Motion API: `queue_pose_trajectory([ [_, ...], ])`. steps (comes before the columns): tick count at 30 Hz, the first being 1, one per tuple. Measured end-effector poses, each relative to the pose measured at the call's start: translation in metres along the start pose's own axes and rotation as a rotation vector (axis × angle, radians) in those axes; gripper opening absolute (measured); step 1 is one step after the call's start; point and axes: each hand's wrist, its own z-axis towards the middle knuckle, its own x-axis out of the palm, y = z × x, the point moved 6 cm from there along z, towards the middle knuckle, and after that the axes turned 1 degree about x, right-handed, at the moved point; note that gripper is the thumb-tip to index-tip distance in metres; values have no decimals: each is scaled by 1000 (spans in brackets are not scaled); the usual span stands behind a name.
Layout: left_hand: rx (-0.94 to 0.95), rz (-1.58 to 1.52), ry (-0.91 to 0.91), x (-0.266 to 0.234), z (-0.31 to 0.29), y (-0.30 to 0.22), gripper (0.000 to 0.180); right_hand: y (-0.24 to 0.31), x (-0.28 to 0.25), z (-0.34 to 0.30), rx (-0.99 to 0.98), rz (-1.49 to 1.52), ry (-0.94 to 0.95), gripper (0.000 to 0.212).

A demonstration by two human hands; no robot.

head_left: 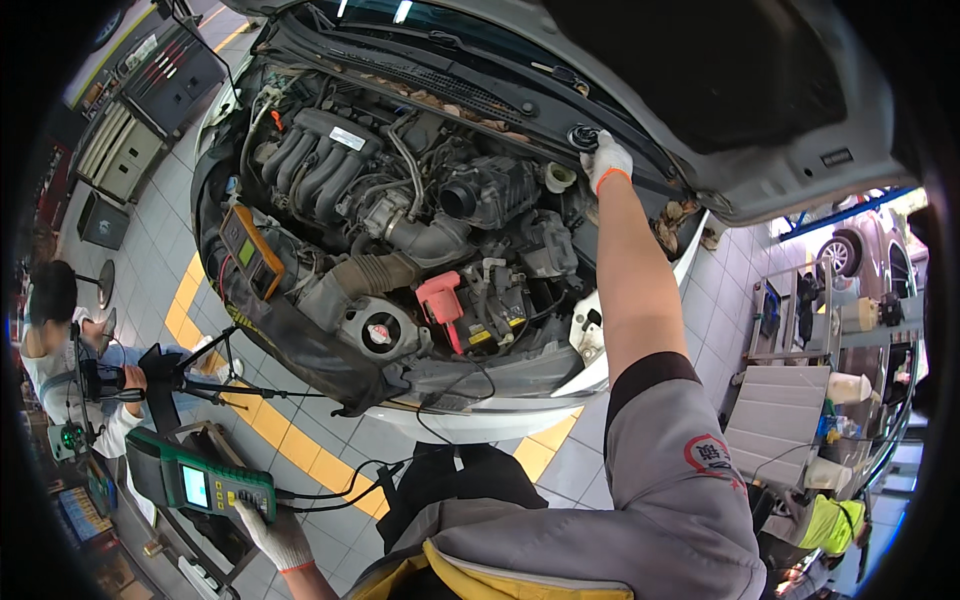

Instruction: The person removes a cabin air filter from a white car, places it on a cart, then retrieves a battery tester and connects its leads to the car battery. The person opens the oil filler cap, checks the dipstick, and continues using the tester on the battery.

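At the bottom of the frame, the grey sleeve (660, 480) ran up to the right hand (606, 160), gloved fingers closed on a black cap (583, 136) in the upper centre. At the lower left, the left hand (272, 535) gripped a green handheld tester (205, 485). Its black cables (350, 480) trailed toward the engine bay (400, 220); leaning further might have tugged them loose.
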Motion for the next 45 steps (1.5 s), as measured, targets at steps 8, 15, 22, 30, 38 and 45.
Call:
queue_pose_trajectory([
  [8, -21, -57, -3, 76, 90, 27, 53, 20, -1, 23, -284, -200, -133, 44],
  [15, -115, -92, 98, 140, 129, 60, 49, 31, -28, -70, -922, -834, -190, 38],
  [22, -14, 25, 151, 202, 140, 8, 54, -61, -9, -63, -647, -1366, 304, 45],
  [30, 73, -45, 75, 234, 106, -14, 55, -82, 7, 5, -450, -1473, 276, 47],
  [38, -34, 1, 250, 261, 55, 21, 56, -96, 2, 37, -520, -1510, 291, 39],
  [45, -79, 93, 291, 278, 43, 45, 48, -99, 3, 32, -260, -1133, 392, 42],
])
